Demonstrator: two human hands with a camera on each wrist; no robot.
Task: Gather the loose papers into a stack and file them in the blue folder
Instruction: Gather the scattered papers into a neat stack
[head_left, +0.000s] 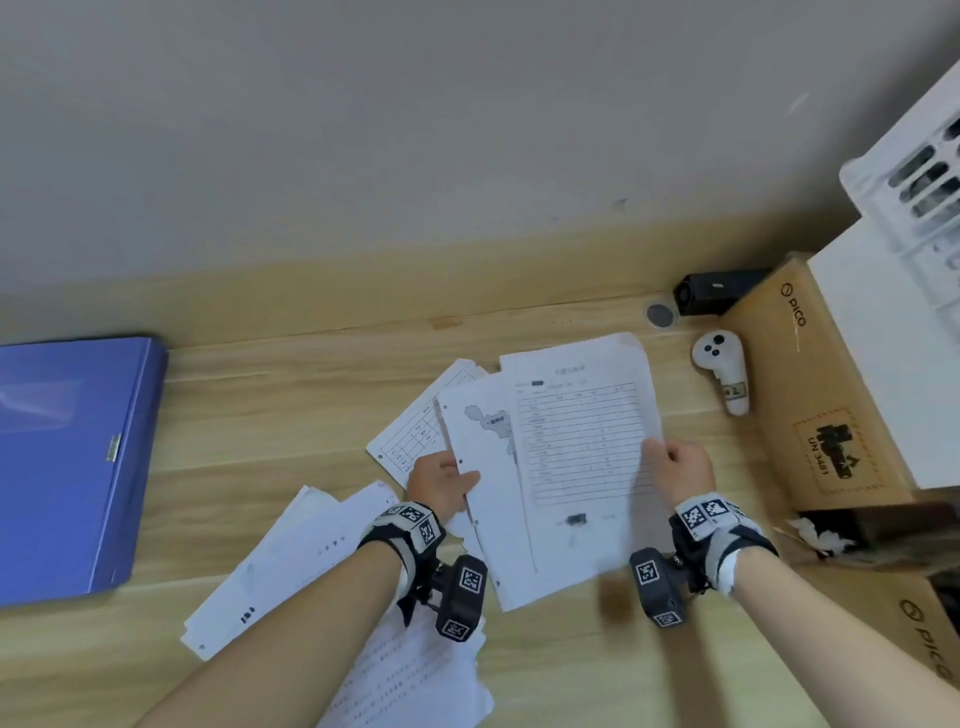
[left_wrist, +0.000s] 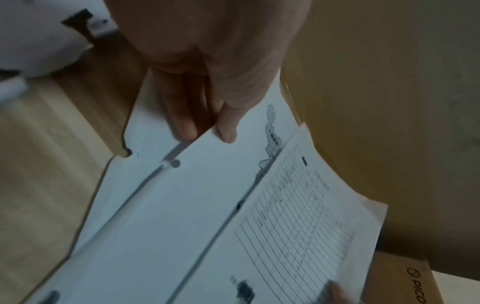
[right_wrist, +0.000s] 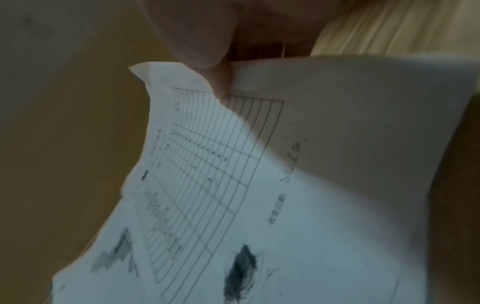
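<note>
I have a small sheaf of white printed sheets (head_left: 566, 467) lifted above the pale wood-grain desk (head_left: 270, 415), held between both hands. On top is a sheet with a ruled table; under it, a sheet with a grey blotchy figure and punched holes along its left edge. My left hand (head_left: 441, 480) pinches that left edge, thumb on top and fingers (left_wrist: 182, 115) beneath, as the left wrist view shows. My right hand (head_left: 680, 467) pinches the right edge of the ruled sheet, thumb pressed against a finger through the paper in the right wrist view.

Behind the sheaf, partly hidden by it, another gridded white sheet (head_left: 415, 426) lies flat on the desk. More loose white pages (head_left: 291, 561) are spread under my left forearm, nearer me than the sheaf, overlapping one another.

The closed blue plastic folder (head_left: 67, 462), with a small metal clasp on its front edge, lies flat well to the left of the sheaf, apart from every sheet.

To the right of the sheaf a white handheld controller (head_left: 724, 371) rests on the desk, just beside a brown cardboard box printed PICO (head_left: 810, 395). Beyond the controller sit a small round grey disc (head_left: 660, 315) and a black boxy device (head_left: 711, 293) against the wall.
</note>
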